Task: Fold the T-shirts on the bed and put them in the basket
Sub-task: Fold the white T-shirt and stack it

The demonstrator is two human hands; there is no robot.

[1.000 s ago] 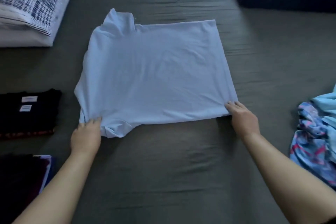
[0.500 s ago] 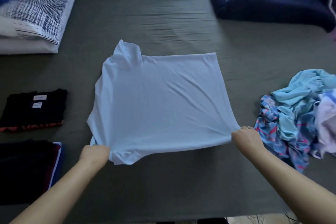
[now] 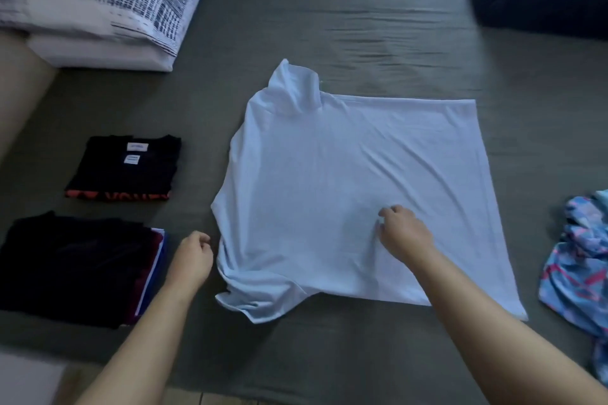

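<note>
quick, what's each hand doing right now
Left hand: fingers curled at the light blue T-shirt edge; grip cannot be told.
Right hand: fingers curled, pinching the shirt's middle.

Pale blue T-shirt, grey-green bedsheet, black folded shirt

Bare sheet beyond folded stacks
</note>
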